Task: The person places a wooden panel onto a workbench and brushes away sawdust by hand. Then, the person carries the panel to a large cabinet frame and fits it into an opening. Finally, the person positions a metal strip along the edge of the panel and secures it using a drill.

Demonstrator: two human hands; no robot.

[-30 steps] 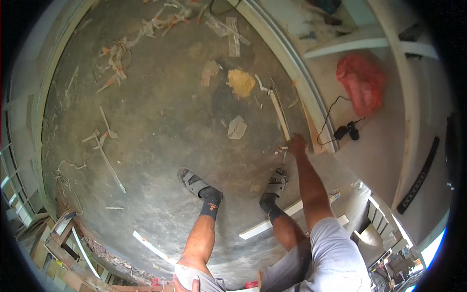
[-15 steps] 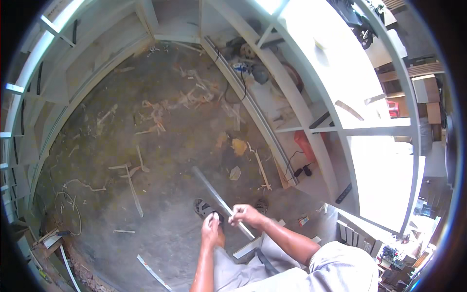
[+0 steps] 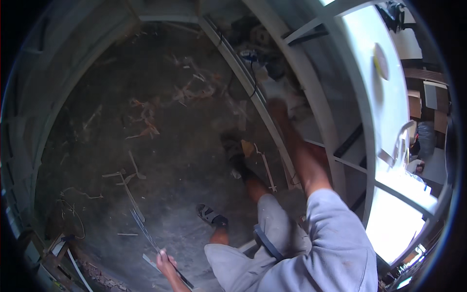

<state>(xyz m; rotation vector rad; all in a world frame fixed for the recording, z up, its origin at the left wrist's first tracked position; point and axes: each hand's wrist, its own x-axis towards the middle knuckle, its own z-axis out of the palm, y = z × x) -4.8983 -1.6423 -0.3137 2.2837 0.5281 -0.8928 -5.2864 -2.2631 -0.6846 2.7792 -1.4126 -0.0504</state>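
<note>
My left hand [image 3: 166,263], at the lower left, is closed around a long thin metal strip [image 3: 144,229]. The strip slants from the floor litter down past my hand toward the lower edge. My right arm is stretched far forward to the right. At its end my right hand [image 3: 278,108] is beside the pale frame rail [image 3: 253,92], dark and smeared, so its fingers and any contact cannot be made out. One sandalled foot [image 3: 209,213] stands on the floor and the other is farther forward.
Shreds of wrapping and tape [image 3: 146,119] litter the concrete floor. A wooden stick [image 3: 266,170] and a yellowish scrap [image 3: 248,148] lie near my forward foot. Curved pale framing [image 3: 63,102] closes in both sides. Another pale strip [image 3: 151,262] lies beside my left hand.
My hands were close together near my lap with the metal strip between them. Now the left has carried the strip to the left, and the right has reached forward; my right foot has stepped ahead.
</note>
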